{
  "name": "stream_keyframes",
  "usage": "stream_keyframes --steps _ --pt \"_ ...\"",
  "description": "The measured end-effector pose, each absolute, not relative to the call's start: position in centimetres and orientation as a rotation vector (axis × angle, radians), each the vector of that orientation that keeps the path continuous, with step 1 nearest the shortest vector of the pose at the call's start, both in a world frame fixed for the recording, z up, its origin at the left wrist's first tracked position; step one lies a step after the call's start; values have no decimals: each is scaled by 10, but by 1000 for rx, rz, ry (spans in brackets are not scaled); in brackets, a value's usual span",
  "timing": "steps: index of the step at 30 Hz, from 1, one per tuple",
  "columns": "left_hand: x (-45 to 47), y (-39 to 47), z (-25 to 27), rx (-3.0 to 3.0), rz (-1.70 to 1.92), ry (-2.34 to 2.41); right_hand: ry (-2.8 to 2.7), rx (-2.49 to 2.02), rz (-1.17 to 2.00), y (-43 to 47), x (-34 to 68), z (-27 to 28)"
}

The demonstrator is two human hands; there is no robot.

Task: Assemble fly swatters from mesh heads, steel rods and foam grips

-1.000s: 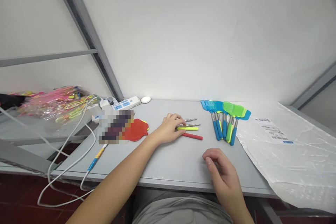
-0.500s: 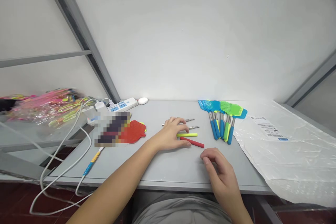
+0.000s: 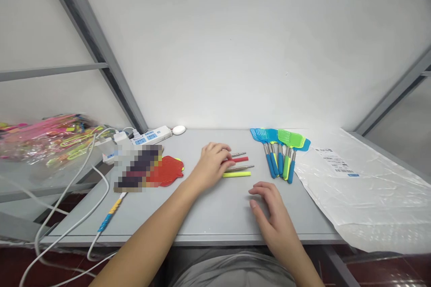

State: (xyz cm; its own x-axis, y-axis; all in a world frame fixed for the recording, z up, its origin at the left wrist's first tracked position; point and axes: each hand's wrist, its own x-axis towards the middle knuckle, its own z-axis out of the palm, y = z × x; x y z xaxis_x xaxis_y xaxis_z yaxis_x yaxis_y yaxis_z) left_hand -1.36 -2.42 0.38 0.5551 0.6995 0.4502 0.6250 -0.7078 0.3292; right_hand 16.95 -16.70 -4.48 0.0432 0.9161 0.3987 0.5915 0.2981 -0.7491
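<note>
My left hand (image 3: 213,163) is closed on the near end of a red tube (image 3: 240,159), its fingers covering part of it. Close by are two thin metal rods: one rod (image 3: 239,154) behind the red tube, another rod (image 3: 244,168) in front of it. A yellow-green tube (image 3: 237,174) lies nearest to me. My right hand (image 3: 274,215) hovers over the table front with thumb and fingers apart, holding nothing. Farther right, blue and green fly swatters (image 3: 281,139) with metal shafts and coloured grips lie fanned out together.
Red swatter heads (image 3: 169,171) lie at the left beside a pixelated patch. A power strip (image 3: 155,136) with white cables and a white oval object (image 3: 178,130) sit behind. White plastic packaging (image 3: 363,206) covers the right side. Bagged colourful items (image 3: 50,139) are at far left.
The red tube has gone from in front of the yellow-green tube to between the metal rods, along with my left hand. My right hand's fingers have spread wider.
</note>
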Motion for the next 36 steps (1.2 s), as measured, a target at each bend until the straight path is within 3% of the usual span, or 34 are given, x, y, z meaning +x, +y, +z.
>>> stream_keyframes --steps 5,11,36 --pt "-35 1 -2 2546 850 1579 -1942 -1615 155 -150 153 -42" --pt "-52 19 -12 2507 818 1676 -2078 -1761 62 -114 134 -37" --pt "-33 -6 -16 2515 624 1255 -2299 -1539 -73 -120 136 -42"
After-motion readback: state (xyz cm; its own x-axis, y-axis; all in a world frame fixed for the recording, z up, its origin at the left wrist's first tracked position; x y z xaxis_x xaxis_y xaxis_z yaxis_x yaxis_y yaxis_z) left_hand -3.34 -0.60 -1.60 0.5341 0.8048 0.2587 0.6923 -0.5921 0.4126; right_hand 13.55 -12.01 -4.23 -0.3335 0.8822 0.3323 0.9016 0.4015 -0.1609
